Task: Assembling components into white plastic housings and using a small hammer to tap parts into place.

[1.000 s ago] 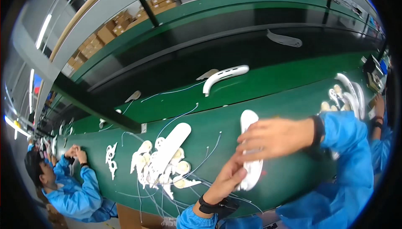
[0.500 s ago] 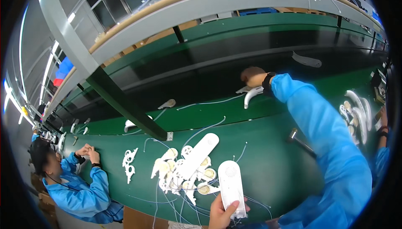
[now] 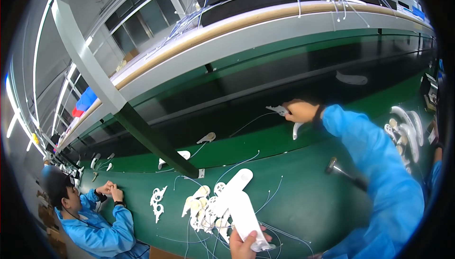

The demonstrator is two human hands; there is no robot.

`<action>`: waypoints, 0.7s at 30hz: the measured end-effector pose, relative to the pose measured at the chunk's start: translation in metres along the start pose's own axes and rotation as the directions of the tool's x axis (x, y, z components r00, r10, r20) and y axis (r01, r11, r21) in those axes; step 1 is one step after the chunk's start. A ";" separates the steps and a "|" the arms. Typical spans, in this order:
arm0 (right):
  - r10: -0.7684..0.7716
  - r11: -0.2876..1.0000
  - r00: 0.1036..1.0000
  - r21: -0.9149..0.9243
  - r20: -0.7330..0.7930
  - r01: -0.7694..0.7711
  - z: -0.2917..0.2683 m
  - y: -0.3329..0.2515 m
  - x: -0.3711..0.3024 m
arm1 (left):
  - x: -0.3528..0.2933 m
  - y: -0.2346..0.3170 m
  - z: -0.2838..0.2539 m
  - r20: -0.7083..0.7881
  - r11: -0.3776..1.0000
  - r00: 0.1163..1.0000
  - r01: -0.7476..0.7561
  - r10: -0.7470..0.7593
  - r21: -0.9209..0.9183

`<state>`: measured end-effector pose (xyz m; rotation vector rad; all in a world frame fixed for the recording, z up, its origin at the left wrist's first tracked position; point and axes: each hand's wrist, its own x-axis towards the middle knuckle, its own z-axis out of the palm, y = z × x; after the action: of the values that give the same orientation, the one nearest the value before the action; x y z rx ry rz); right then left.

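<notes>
My left hand (image 3: 247,245) is closed around the lower end of a long white plastic cover (image 3: 245,214), held tilted above a pile of parts. In that pile lie another long white cover (image 3: 240,179) and white plastic parts with cream discs (image 3: 198,204), with thin blue-grey wires trailing out. My right hand (image 3: 302,111) reaches far over the dark conveyor belt. Its fingers are closed on a small white plastic part (image 3: 278,110) with a thin wire. Just below that hand lies a curved white handle-like piece (image 3: 296,131).
A hammer (image 3: 342,170) lies beside my right sleeve. More curved white parts (image 3: 408,129) are heaped at the right. A green post (image 3: 156,138) stands left of centre under a shelf (image 3: 265,20). Another person (image 3: 97,211) works at the left; a further sleeve shows at the right edge.
My right hand, blurred before, now grips the small wired part, which has separated from the curved piece. The cover in my left hand has turned, its hole pattern no longer showing. The view has shifted.
</notes>
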<state>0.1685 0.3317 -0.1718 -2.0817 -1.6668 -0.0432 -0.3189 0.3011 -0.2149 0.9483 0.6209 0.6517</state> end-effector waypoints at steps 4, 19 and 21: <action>-0.200 0.962 0.980 0.190 0.009 0.194 -0.070 -0.048 -0.052 | 0.015 0.026 0.004 0.024 0.982 0.985 -0.171 0.169 0.077; -0.371 0.699 0.926 0.634 -0.074 0.331 -0.155 -0.146 -0.186 | 0.064 0.046 0.123 0.443 0.843 0.891 -0.310 0.097 0.439; -0.314 0.737 0.943 0.597 -0.113 0.317 -0.145 -0.150 -0.185 | 0.057 0.045 0.131 0.469 0.792 0.878 -0.350 0.092 0.500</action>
<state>0.0183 0.1303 -0.0493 -1.3009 -1.7197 0.3411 -0.1971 0.2938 -0.1283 1.7067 0.3046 0.4429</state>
